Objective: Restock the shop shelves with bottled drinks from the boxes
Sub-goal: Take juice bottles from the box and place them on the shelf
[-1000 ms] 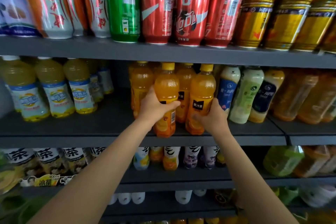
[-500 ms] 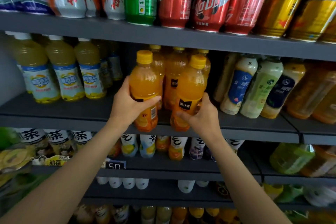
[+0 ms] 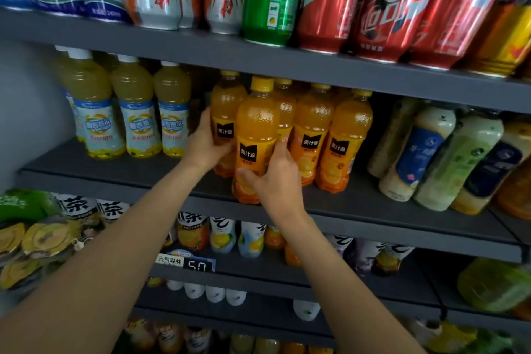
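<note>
Both orange juice bottles have moved since half a second ago: then they hung at the shelf's front lip, one in each hand, and now they are in among the row. The left hand (image 3: 205,145) curls its fingers round the rear orange bottle (image 3: 225,123), which stands back on the grey shelf (image 3: 115,181), at 9 o'clock of the group. The right hand (image 3: 277,178) wraps its fingers round the lower half of the front orange bottle (image 3: 254,138), thumb across its base; that bottle sits at the shelf's front edge, tilted slightly, and I cannot tell whether its base is fully down. At 3 o'clock of it stand more orange bottles (image 3: 343,141), touching side by side. Pale yellow bottles (image 3: 135,118) stand at 9 o'clock, apart from the left hand. By my judgement this pair is nearly shelved; what remains is pushing the front bottle back into line and letting go.
</note>
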Tool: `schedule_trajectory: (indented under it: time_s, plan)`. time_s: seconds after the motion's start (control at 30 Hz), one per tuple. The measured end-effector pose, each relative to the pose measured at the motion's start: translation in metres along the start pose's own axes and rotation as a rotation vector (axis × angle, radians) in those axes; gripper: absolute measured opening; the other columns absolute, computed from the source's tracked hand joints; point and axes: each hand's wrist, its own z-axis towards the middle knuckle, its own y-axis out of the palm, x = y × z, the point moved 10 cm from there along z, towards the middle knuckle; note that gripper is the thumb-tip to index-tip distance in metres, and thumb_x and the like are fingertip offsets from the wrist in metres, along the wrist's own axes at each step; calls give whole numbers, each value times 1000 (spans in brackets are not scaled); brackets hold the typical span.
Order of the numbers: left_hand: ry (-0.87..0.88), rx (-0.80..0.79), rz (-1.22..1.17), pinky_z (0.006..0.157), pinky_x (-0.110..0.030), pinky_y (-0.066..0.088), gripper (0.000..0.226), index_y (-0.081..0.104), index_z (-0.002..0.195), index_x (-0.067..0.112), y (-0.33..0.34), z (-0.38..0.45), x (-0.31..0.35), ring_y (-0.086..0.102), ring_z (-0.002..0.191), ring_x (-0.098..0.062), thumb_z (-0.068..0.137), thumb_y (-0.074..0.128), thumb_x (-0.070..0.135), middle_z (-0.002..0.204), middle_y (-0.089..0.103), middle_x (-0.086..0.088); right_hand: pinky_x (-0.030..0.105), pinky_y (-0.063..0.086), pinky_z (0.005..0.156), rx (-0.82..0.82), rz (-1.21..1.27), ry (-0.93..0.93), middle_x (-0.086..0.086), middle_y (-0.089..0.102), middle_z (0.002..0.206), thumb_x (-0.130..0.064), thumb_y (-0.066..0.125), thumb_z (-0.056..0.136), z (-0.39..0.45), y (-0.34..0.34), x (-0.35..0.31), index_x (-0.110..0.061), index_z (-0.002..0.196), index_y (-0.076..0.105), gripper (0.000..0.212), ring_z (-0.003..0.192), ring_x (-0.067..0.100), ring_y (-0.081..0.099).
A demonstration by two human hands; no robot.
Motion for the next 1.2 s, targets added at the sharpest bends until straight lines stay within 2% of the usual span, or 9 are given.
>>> schedule_trajectory:
  time_s: [0.23, 0.5, 0.67, 0.77, 0.87, 0.93, 1.03, 1.13, 1.2]
  plan:
    - [-31, 5, 45, 106, -44, 32, 73, 13, 146, 27, 11, 31, -2, 40, 131, -30, 89, 58, 23, 141, 44, -11, 35, 47, 89, 89, -107, -25, 9, 47, 124, -42, 73, 75, 0, -1, 0, -7, 133, 36, 77, 112, 26, 51]
    - [-78, -36, -139, 108, -40, 34, 75, 10, 148, 28, 11, 27, -15, 36, 134, -22, 90, 58, 23, 147, 36, -6, 41, 51, 80, 189, -137, -50, 12, 47, 127, -36, 72, 77, 1, 12, -7, -3, 128, 42, 68, 112, 32, 53]
    - [-48, -111, -292, 98, -28, 38, 64, 30, 141, 18, -3, -19, -20, 41, 128, -17, 86, 51, -6, 143, 39, -4, 41, 50, 77, 219, -158, -3, 15, 50, 119, -33, 70, 79, 8, 26, -11, -2, 126, 45, 62, 109, 32, 53]
    - [-55, -337, -166, 98, -31, 39, 83, 17, 145, 24, 14, -35, -22, 41, 124, -16, 80, 62, -4, 143, 35, -2, 39, 49, 78, 188, -168, -12, 15, 51, 117, -33, 71, 79, 16, 29, -15, -2, 120, 48, 56, 106, 31, 54]
    - [4, -279, -3, 98, -30, 41, 92, 15, 145, 20, 22, -34, -16, 45, 121, -17, 75, 73, 8, 131, 44, 1, 35, 49, 79, 153, -174, -65, 11, 55, 116, -31, 66, 84, 15, 13, -14, -5, 115, 55, 42, 103, 27, 58]
    - [9, -166, 38, 101, -33, 39, 86, 21, 144, 19, 21, -30, -14, 46, 123, -20, 76, 74, 13, 132, 48, 0, 33, 49, 84, 320, -149, -101, 11, 57, 115, -26, 65, 85, 7, -28, -7, -6, 112, 59, 34, 104, 25, 56]
    - [-10, -72, 58, 106, -38, 36, 84, 22, 145, 20, 20, -23, -17, 43, 127, -22, 78, 72, 15, 140, 45, -3, 37, 38, 94, 627, -184, 104, 18, 45, 126, -25, 70, 80, -4, -98, 41, -4, 122, 50, 51, 114, 32, 43]
    - [-13, -34, 111, 108, -41, 34, 85, 22, 145, 20, 21, -16, -19, 41, 129, -23, 77, 72, 15, 141, 44, -5, 43, 32, 99, 444, -198, 360, 20, 30, 140, -27, 69, 80, 5, -100, 100, -6, 142, 25, 79, 123, 38, 35]
    - [-13, -16, 143, 108, -42, 33, 85, 22, 145, 19, 23, -12, -20, 40, 130, -24, 77, 73, 15, 141, 44, -6, 46, 35, 97, 311, -146, 385, 19, 31, 141, -23, 64, 84, 10, -84, 117, -7, 145, 17, 79, 125, 38, 36]
